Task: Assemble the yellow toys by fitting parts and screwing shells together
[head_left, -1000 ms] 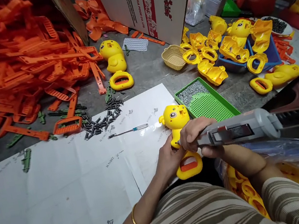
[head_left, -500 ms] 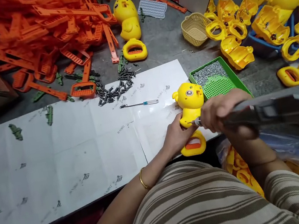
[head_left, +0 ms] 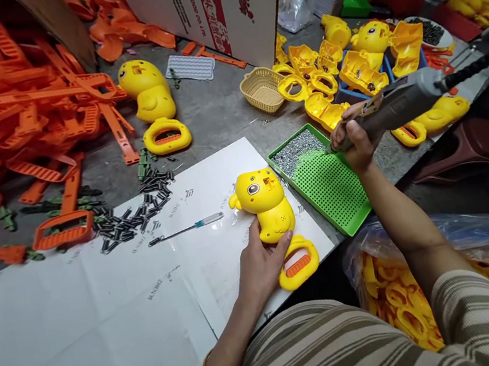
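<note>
glossy yellow plastic toy (head_left: 265,204); matt green plastic tray (head_left: 334,190); white paper sheet (head_left: 106,306).

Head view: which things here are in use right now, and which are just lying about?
In use: left hand holding the yellow toy; right hand gripping the electric screwdriver, its tip at the screws in the green tray.
Lying about: small hand screwdriver, small black parts, orange straps, second yellow toy, beige basket, cardboard box.
</note>
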{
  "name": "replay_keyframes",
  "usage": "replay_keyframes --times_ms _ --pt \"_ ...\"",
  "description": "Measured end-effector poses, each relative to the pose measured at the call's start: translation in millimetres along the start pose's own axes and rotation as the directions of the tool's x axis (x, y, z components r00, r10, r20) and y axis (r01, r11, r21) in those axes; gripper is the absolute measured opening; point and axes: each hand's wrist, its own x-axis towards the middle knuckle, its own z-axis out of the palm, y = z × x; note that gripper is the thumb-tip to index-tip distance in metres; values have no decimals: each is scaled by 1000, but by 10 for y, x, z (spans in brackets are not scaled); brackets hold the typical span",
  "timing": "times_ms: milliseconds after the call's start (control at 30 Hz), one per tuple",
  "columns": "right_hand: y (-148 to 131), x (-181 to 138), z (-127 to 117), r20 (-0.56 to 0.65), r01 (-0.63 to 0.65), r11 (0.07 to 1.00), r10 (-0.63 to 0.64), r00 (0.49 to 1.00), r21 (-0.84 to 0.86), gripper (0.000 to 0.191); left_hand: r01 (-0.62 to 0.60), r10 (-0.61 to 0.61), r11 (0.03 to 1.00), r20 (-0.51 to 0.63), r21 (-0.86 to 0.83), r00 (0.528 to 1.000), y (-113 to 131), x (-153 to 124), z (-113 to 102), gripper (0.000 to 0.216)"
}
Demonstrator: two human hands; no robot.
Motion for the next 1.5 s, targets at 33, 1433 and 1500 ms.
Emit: replay_keyframes --times_ms 33,1433,1500 --pt "32 18 10 -4 10 1000 -10 1000 1 32 13 -13 1000 4 24 1000 9 3 -14 80" --pt "-765 -884 387 417 -207 945 88 905 251 14 -242 294 921 -138 304 946 51 292 18 64" --pt "-752 -865 380 446 -259 929 121 887 264 20 -243 289 928 -136 281 948 48 298 25 64"
